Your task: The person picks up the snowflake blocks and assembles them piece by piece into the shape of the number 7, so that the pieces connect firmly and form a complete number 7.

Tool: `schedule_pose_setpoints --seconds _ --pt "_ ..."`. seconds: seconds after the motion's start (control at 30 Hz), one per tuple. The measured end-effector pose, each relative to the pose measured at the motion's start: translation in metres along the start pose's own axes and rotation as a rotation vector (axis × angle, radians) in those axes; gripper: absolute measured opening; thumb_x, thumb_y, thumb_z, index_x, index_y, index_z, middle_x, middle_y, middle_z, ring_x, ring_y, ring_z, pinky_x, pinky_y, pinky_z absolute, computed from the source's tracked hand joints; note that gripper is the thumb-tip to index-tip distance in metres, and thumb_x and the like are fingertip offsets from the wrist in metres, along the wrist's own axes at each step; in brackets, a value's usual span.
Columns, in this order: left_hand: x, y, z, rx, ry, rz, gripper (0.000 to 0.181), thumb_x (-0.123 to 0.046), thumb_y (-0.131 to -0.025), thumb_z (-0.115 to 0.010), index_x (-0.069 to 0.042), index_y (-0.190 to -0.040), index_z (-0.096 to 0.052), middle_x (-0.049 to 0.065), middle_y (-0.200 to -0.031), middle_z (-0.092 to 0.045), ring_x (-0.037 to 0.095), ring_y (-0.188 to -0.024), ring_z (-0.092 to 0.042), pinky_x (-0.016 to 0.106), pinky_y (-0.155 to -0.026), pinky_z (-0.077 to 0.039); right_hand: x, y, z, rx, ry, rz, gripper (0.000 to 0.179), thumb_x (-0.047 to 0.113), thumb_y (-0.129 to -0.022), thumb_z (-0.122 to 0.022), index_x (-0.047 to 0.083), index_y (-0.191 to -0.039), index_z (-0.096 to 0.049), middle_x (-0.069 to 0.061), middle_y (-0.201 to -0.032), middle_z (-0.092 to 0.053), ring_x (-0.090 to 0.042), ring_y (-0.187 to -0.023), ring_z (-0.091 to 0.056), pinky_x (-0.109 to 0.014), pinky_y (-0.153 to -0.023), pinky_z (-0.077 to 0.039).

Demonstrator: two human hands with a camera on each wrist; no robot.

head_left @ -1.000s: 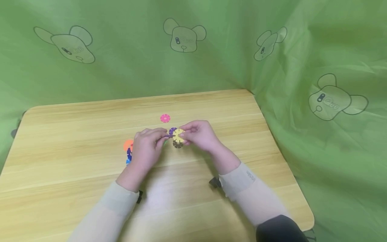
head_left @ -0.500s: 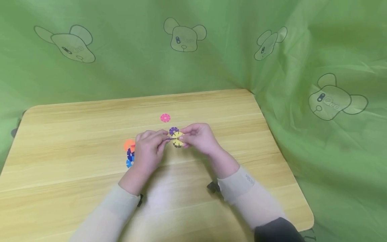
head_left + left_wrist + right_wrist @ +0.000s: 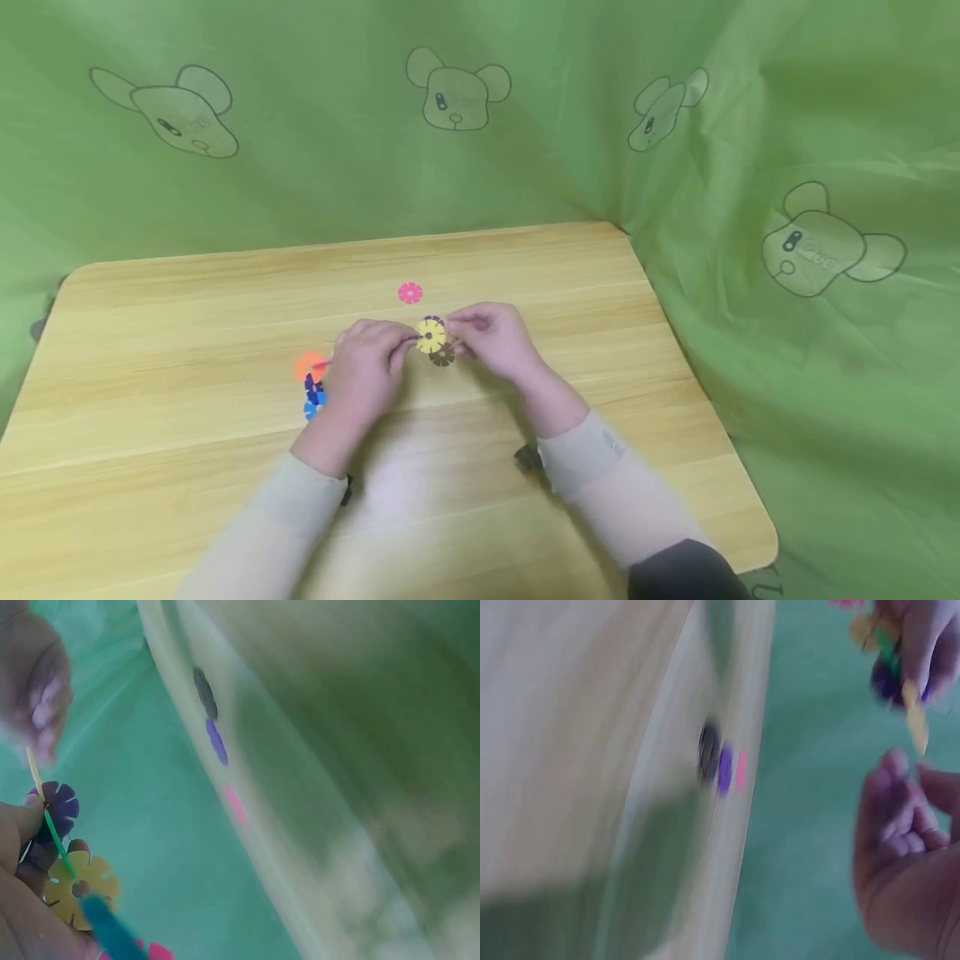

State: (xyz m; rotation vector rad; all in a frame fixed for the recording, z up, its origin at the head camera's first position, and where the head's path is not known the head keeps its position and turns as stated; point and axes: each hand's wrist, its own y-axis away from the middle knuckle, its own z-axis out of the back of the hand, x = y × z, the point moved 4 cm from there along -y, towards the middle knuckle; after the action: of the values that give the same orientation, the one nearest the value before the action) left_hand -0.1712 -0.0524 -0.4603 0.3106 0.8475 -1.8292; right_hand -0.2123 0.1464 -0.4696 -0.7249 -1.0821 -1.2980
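Observation:
My left hand (image 3: 366, 367) pinches a purple notched disc (image 3: 66, 801), part of a joined string of coloured notched discs. A yellow disc (image 3: 431, 336) stands at the string's right end. Beyond the purple one, the left wrist view shows a green disc (image 3: 56, 838) edge-on and a second yellow disc (image 3: 105, 876). Left of that hand, an orange disc (image 3: 306, 365), a dark blue disc (image 3: 312, 389) and a light blue disc (image 3: 311, 409) stick out. My right hand (image 3: 495, 337) is just beside the end yellow disc, its thumb and forefinger apart in the right wrist view.
Loose on the wooden table (image 3: 187, 350) lie a pink disc (image 3: 410, 292), a purple disc (image 3: 725, 769) and a dark brown-grey disc (image 3: 442, 355). Green cloth (image 3: 315, 183) with animal-head outlines hangs behind the table and along its right side.
The end yellow disc has shifted left and turned its face to the head camera, uncovering the dark disc. The string's far end swung slightly left; my right fingers have come off the yellow disc.

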Motion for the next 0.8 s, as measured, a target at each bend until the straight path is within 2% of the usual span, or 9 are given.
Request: schedule_pose_setpoints --seconds 0.1,0.23,0.3,0.37,0.47,0.53,0.63,0.8 --pt "0.007 -0.003 0.006 -0.001 -0.006 0.029 0.014 -0.019 -0.102 -0.071 -0.01 -0.11 -0.079 0.007 -0.112 -0.079 0.031 -0.106 -0.068 0.05 -0.096 -0.05 -0.011 -0.006 0.004 -0.029 0.261 -0.066 0.026 0.013 -0.102 -0.069 -0.003 -0.123 -0.072 -0.017 -0.116 -0.075 -0.032 -0.103 -0.072 -0.044 -0.094 -0.061" --pt "0.011 -0.005 0.009 0.017 -0.016 0.034 0.014 -0.02 -0.103 -0.071 -0.011 -0.11 -0.079 0.007 -0.112 -0.079 0.031 -0.105 -0.068 0.05 -0.094 -0.049 -0.023 -0.012 -0.009 0.068 0.581 -0.132 0.039 0.03 -0.1 -0.074 0.001 -0.126 -0.072 -0.016 -0.128 -0.072 -0.034 -0.114 -0.069 -0.05 -0.101 -0.056" --pt "0.01 -0.006 0.007 0.028 -0.019 0.025 0.014 -0.02 -0.103 -0.07 -0.011 -0.11 -0.079 0.006 -0.111 -0.079 0.03 -0.104 -0.068 0.049 -0.092 -0.048 -0.028 -0.015 -0.018 0.106 0.696 -0.125 0.043 0.037 -0.098 -0.076 0.002 -0.123 -0.074 -0.014 -0.125 -0.074 -0.033 -0.111 -0.07 -0.05 -0.099 -0.057" --pt "0.011 -0.005 0.006 0.04 -0.027 0.025 0.013 -0.02 -0.103 -0.071 -0.012 -0.11 -0.079 0.005 -0.109 -0.079 0.028 -0.103 -0.067 0.048 -0.091 -0.047 -0.031 -0.019 -0.028 0.123 0.787 -0.109 0.043 0.044 -0.096 -0.078 0.004 -0.115 -0.076 -0.01 -0.111 -0.077 -0.029 -0.099 -0.071 -0.046 -0.09 -0.059" --pt "0.013 -0.003 0.005 0.056 -0.034 0.029 0.012 -0.019 -0.102 -0.072 -0.014 -0.109 -0.08 0.003 -0.108 -0.079 0.026 -0.101 -0.066 0.047 -0.09 -0.046 -0.034 -0.022 -0.037 0.127 0.834 -0.115 0.036 0.044 -0.094 -0.08 0.008 -0.102 -0.077 -0.003 -0.093 -0.073 -0.022 -0.082 -0.068 -0.04 -0.075 -0.059" --pt "0.014 -0.002 0.004 0.064 -0.036 0.035 0.011 -0.019 -0.102 -0.072 -0.014 -0.109 -0.08 0.002 -0.108 -0.079 0.025 -0.1 -0.065 0.046 -0.09 -0.045 -0.034 -0.023 -0.041 0.121 0.854 -0.117 0.031 0.041 -0.093 -0.082 0.011 -0.097 -0.076 -0.001 -0.088 -0.07 -0.02 -0.077 -0.064 -0.037 -0.07 -0.057" --pt "0.015 -0.001 0.004 0.062 -0.033 0.038 0.01 -0.017 -0.101 -0.073 -0.015 -0.109 -0.08 0.002 -0.108 -0.079 0.025 -0.1 -0.065 0.045 -0.09 -0.044 -0.035 -0.024 -0.044 0.11 0.881 -0.112 0.028 0.037 -0.092 -0.084 0.012 -0.103 -0.078 -0.002 -0.097 -0.071 -0.02 -0.084 -0.065 -0.039 -0.075 -0.058" --pt "0.016 0.0 0.004 0.053 -0.027 0.042 0.01 -0.016 -0.1 -0.074 -0.014 -0.108 -0.08 0.003 -0.107 -0.079 0.026 -0.099 -0.065 0.046 -0.091 -0.044 -0.035 -0.025 -0.044 0.092 0.871 -0.115 0.034 0.034 -0.092 -0.085 0.01 -0.114 -0.077 -0.006 -0.107 -0.071 -0.023 -0.094 -0.066 -0.043 -0.083 -0.059"
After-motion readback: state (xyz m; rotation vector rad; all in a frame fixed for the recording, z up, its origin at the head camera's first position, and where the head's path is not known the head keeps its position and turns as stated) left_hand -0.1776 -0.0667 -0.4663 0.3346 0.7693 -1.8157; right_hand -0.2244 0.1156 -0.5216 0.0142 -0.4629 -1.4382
